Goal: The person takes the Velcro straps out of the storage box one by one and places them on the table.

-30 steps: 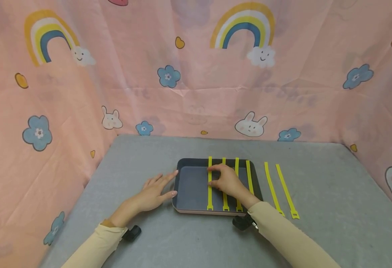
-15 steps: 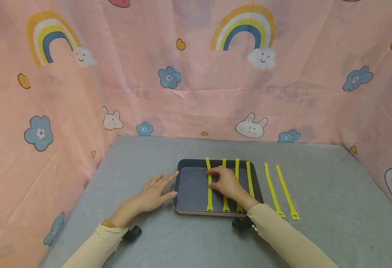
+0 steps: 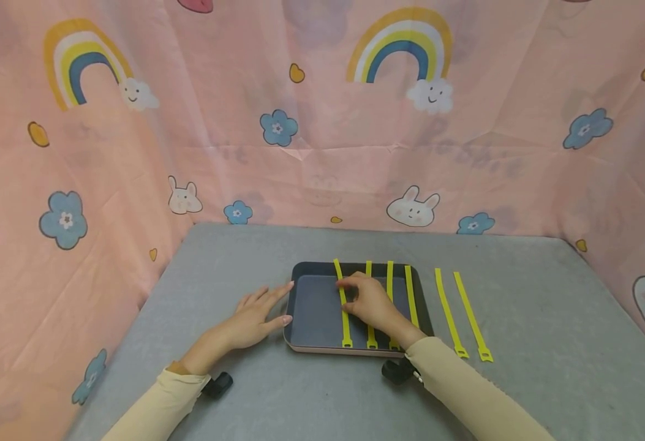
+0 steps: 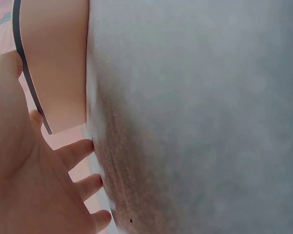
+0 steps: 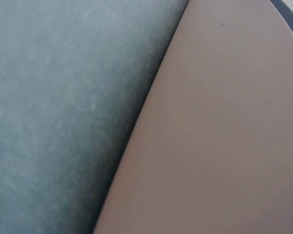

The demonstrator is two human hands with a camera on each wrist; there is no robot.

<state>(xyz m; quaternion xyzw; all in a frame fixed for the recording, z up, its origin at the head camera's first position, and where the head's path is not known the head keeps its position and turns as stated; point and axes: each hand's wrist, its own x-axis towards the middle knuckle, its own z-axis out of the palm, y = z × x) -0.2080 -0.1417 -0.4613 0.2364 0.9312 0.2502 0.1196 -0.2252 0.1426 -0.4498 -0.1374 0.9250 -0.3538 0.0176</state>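
Note:
A baking tray [image 3: 313, 312], dark inside and pinkish outside, lies on the table with several yellow cable straps across it. My right hand [image 3: 374, 300] is over the tray, its thumb and forefinger curved and apart, their tips touching the leftmost cable strap [image 3: 347, 324]. That strap's far end leans left; its slotted head lies at the near rim. My left hand [image 3: 253, 318] is spread at the tray's left side, with fingertips at the rim. In the left wrist view the left fingers [image 4: 75, 153] extend along the tray's pinkish wall [image 4: 53, 63]. The right wrist view shows only tray wall [image 5: 210, 122] and table.
Two more yellow straps, an inner one [image 3: 448, 306] and an outer one [image 3: 472, 315], lie on the grey table [image 3: 311, 398] to the right of the tray. A pink patterned curtain [image 3: 322, 165] stands behind and at both sides of the table.
The leftmost strap's far end has swung left, with the right fingertips shifting slightly left along with it. The left hand, the tray and the other straps have stayed in place.

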